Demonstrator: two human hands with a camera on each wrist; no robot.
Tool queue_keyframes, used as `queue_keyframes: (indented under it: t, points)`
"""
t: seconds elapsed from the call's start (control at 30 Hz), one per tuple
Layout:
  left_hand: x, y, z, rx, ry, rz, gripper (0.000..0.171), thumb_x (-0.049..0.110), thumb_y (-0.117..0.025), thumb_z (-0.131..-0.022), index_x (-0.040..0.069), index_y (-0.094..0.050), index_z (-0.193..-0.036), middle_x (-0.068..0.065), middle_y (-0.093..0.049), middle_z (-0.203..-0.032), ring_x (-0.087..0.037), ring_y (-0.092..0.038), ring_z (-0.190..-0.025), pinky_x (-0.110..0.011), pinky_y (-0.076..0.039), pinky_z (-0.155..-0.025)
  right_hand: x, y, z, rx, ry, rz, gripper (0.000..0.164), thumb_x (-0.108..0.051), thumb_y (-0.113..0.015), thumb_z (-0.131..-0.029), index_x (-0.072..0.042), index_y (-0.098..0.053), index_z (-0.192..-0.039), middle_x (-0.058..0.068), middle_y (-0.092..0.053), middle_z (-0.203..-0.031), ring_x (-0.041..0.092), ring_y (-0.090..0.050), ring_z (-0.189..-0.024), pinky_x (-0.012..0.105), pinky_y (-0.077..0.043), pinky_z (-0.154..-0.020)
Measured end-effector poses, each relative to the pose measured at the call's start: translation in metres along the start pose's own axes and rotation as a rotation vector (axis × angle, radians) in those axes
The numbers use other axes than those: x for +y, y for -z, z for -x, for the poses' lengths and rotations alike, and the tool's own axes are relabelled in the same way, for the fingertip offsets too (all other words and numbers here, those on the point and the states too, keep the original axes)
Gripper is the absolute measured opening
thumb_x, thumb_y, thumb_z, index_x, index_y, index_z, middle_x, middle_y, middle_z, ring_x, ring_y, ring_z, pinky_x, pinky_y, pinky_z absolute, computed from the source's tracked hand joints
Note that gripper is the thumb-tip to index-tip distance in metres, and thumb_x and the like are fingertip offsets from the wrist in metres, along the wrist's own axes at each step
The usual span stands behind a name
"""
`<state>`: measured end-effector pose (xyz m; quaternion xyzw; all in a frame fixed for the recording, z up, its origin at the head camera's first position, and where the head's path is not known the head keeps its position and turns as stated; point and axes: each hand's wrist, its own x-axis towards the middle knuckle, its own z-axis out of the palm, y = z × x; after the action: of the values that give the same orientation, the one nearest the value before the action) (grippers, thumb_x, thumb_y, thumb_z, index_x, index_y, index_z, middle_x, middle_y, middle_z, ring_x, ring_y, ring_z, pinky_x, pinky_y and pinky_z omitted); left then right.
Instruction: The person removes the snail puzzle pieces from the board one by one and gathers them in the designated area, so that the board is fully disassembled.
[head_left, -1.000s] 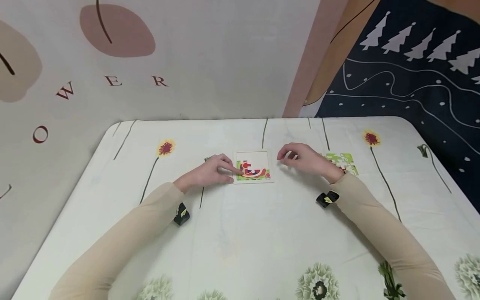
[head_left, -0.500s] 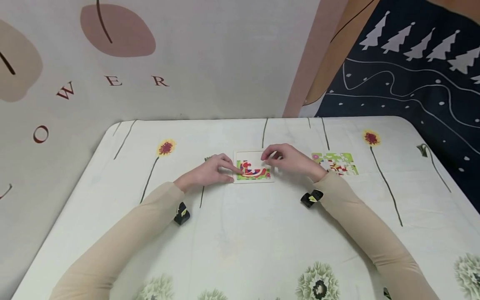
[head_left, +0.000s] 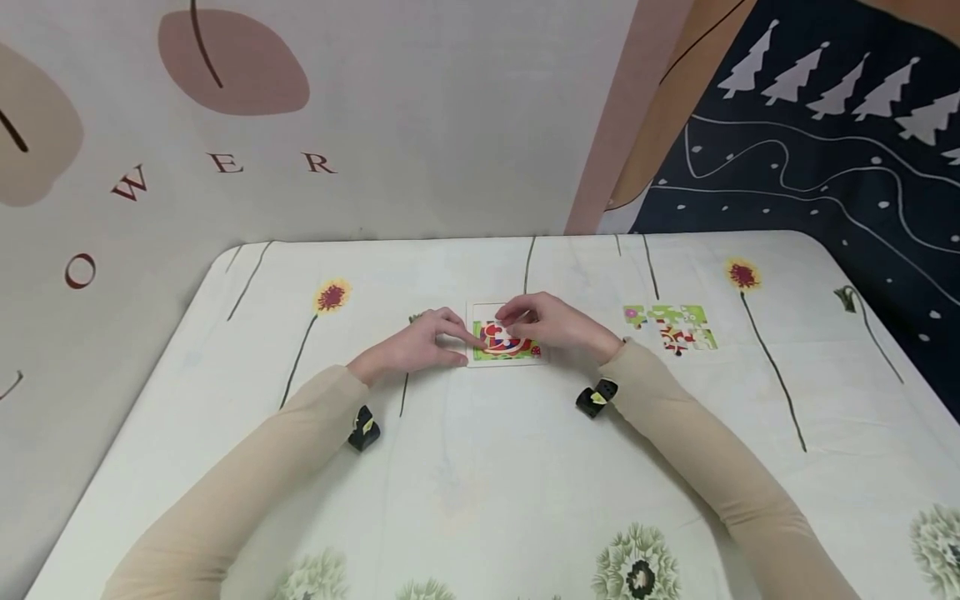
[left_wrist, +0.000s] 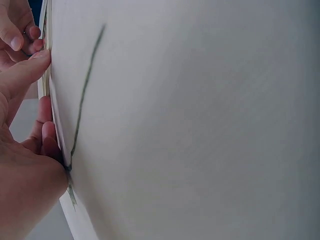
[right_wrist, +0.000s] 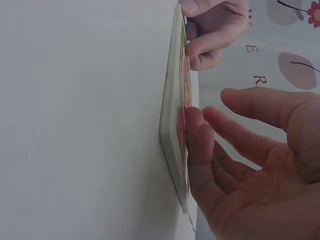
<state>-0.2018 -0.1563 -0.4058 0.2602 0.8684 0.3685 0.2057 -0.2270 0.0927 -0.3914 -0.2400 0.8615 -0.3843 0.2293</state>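
Two hands (head_left: 420, 343) (head_left: 558, 322), seemingly on puzzle (head_left: 506, 351)

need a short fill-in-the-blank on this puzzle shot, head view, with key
The loose pieces lie to the ____ of the puzzle board.
Of the left hand and right hand, the ____ is farther from those pieces.
The device at each wrist is mostly ____.
A row of white ____ tops the dark cloth.

Missing: right; left; black; trees.

Hands (head_left: 551, 322) at a puzzle tray (head_left: 483, 312), loose pieces (head_left: 678, 315) nearby, flowered cloth (head_left: 480, 467)
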Motion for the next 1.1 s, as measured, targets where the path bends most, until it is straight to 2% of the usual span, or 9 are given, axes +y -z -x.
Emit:
queue_keyframes:
  t: [0.23,0.47,0.77,1.1]
  points:
    - [-0.0003,0.0004,-0.0013,0.003,-0.007,-0.001,0.029,0.009,-0.072,-0.089,0.011,-0.074,-0.118,-0.014,-0.057,-0.121,-0.029,-0.045,-0.119,-0.055,-0.034,-0.106,-0.0060,-0.0054,-0.0070,-0.004,-0.038,0.052,0.036,-0.014,-0.059,-0.098,-0.004,-0.062,-0.132,0.013,-0.066,-0.128,0.023,-0.060,-0.106,0.035,-0.050,-0.091]
    - [0.0002,0.0012,-0.0013,0.001,-0.009,0.006,0.029,0.010,-0.072,-0.089,0.010,-0.074,-0.118,-0.014,-0.057,-0.121,-0.029,-0.045,-0.119,-0.055,-0.034,-0.106,-0.0067,-0.0076,-0.0095,-0.011,-0.046,0.056,0.034,-0.013,-0.058,-0.098,-0.004,-0.063,-0.130,0.012,-0.066,-0.128,0.022,-0.060,-0.103,0.033,-0.049,-0.089]
    - [0.0021,0.0005,-0.0009,-0.001,-0.003,0.015,0.029,0.006,-0.072,-0.088,0.008,-0.074,-0.117,-0.015,-0.058,-0.120,-0.028,-0.045,-0.117,-0.053,-0.036,-0.104,-0.0034,-0.0078,-0.0087,0.028,-0.055,-0.009,0.030,-0.012,-0.059,-0.095,-0.008,-0.064,-0.124,0.010,-0.065,-0.115,0.022,-0.058,-0.098,0.030,-0.048,-0.082]
    - [-0.0013,-0.0003,-0.0026,0.004,-0.014,0.011,0.029,0.006,-0.072,-0.088,0.008,-0.075,-0.117,-0.015,-0.059,-0.118,-0.028,-0.046,-0.117,-0.050,-0.036,-0.102,-0.0039,-0.0109,-0.0085,0.064,0.017,-0.120,0.013,-0.009,-0.061,-0.094,-0.008,-0.065,-0.106,0.010,-0.065,-0.108,0.021,-0.060,-0.092,0.028,-0.047,-0.079]
